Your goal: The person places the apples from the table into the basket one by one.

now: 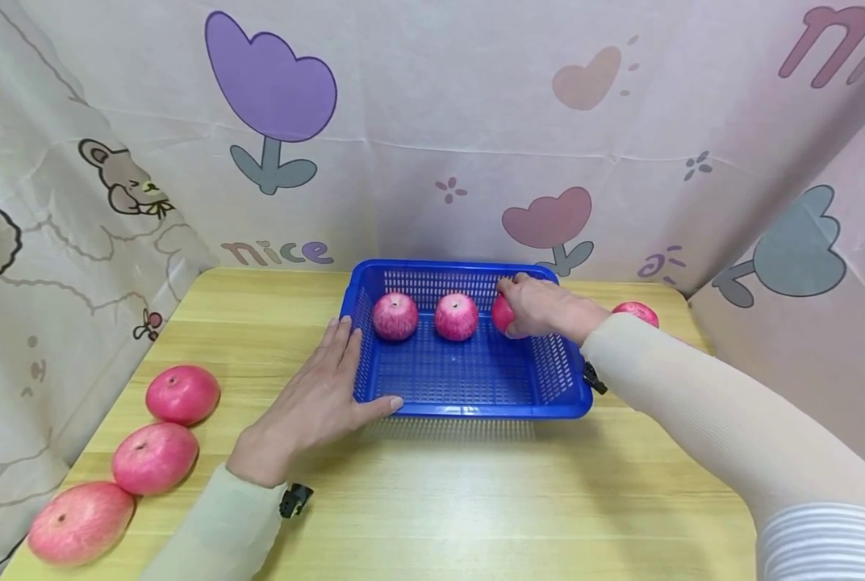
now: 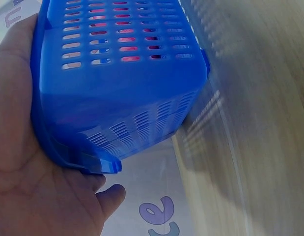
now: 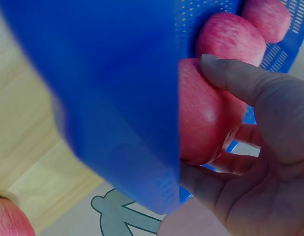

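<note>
A blue plastic basket [image 1: 454, 410] with slotted walls stands at the back of the table. Inside it, toward the far wall, two red apples [image 1: 395, 316] [image 1: 457, 316] sit side by side. My right hand [image 1: 549, 308] reaches over the basket's right side and grips a third apple [image 3: 208, 115], thumb on one side and fingers curled round the other. At the left near corner my left hand [image 1: 323, 395] rests against the rim, fingers extended along the left side and thumb on the front edge. The left wrist view shows its palm [image 2: 39, 196] against the rim.
Three apples lie in a slanting row on the table's left: one farther back [image 1: 182, 394], one in the middle [image 1: 155, 458], one nearest [image 1: 81, 523]. Another apple [image 1: 636, 312] lies right of the basket, partly behind my right forearm. A printed curtain [image 1: 418, 121] hangs behind the table.
</note>
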A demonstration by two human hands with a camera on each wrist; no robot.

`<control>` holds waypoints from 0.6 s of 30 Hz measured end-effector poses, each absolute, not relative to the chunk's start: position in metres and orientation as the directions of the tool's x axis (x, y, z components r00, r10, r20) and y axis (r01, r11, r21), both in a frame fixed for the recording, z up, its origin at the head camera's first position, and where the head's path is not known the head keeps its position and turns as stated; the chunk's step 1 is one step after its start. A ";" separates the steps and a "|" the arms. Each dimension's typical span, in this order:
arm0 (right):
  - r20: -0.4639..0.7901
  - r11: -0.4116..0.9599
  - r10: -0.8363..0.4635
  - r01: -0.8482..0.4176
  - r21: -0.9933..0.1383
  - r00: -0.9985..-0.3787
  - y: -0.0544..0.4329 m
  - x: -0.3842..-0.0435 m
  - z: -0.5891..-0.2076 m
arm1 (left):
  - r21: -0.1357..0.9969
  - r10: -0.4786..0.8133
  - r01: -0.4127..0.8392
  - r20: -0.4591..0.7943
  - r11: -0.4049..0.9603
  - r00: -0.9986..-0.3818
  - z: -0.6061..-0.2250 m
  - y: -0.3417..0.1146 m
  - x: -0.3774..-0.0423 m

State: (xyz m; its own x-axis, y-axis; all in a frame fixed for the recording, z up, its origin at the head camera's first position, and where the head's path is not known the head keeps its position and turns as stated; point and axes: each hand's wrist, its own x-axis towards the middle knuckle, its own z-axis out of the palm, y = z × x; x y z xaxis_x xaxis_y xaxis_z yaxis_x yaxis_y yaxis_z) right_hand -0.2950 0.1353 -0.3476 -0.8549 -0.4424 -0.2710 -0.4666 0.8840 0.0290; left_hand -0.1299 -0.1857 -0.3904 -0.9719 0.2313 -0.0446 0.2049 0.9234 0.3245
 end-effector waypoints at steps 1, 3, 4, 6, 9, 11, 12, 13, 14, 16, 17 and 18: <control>-0.278 0.884 -0.440 -0.466 0.033 -0.854 0.135 -0.295 -0.348 | 0.324 0.233 0.206 -0.045 0.923 -0.972 -0.390 -0.186 -0.130; -0.291 0.885 -0.432 -0.463 0.043 -0.854 0.134 -0.295 -0.349 | 0.327 0.232 0.203 -0.050 0.923 -0.972 -0.391 -0.186 -0.130; -0.297 0.886 -0.428 -0.461 0.051 -0.854 0.133 -0.296 -0.350 | 0.328 0.231 0.202 -0.051 0.923 -0.972 -0.391 -0.186 -0.131; -0.319 0.888 -0.414 -0.456 0.065 -0.852 0.132 -0.297 -0.352 | 0.329 0.228 0.199 -0.054 0.923 -0.972 -0.390 -0.186 -0.131; -0.353 0.891 -0.393 -0.446 0.081 -0.849 0.130 -0.299 -0.354 | 0.329 0.226 0.196 -0.053 0.924 -0.973 -0.391 -0.186 -0.131; -0.368 0.891 -0.388 -0.447 0.086 -0.845 0.129 -0.300 -0.356 | 0.328 0.226 0.198 -0.051 0.924 -0.973 -0.391 -0.186 -0.131; -0.372 0.890 -0.388 -0.447 0.086 -0.844 0.129 -0.299 -0.356 | 0.328 0.227 0.198 -0.051 0.924 -0.973 -0.391 -0.186 -0.131; -0.370 0.889 -0.391 -0.449 0.085 -0.843 0.129 -0.299 -0.357 | 0.328 0.228 0.199 -0.050 0.923 -0.972 -0.391 -0.186 -0.131; -0.367 0.888 -0.396 -0.453 0.083 -0.842 0.129 -0.299 -0.358 | 0.328 0.228 0.200 -0.049 0.923 -0.972 -0.391 -0.186 -0.131; -0.362 0.884 -0.407 -0.462 0.077 -0.839 0.130 -0.297 -0.360 | 0.329 0.229 0.201 -0.048 0.923 -0.972 -0.391 -0.186 -0.131; -0.358 0.881 -0.413 -0.466 0.075 -0.838 0.131 -0.297 -0.361 | 0.332 0.230 0.202 -0.047 0.921 -0.972 -0.391 -0.187 -0.130; -0.354 0.878 -0.420 -0.473 0.077 -0.836 0.131 -0.297 -0.363 | 0.332 0.230 0.202 -0.048 0.921 -0.972 -0.391 -0.187 -0.130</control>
State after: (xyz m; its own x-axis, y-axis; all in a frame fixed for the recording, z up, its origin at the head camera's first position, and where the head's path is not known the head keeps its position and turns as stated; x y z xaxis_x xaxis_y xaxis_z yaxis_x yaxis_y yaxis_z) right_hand -0.2966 0.1310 -0.3629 -0.8358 -0.4199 -0.3536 -0.4733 0.8775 0.0767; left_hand -0.1304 -0.1865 -0.3905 -0.9720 0.2302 -0.0484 0.2017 0.9215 0.3320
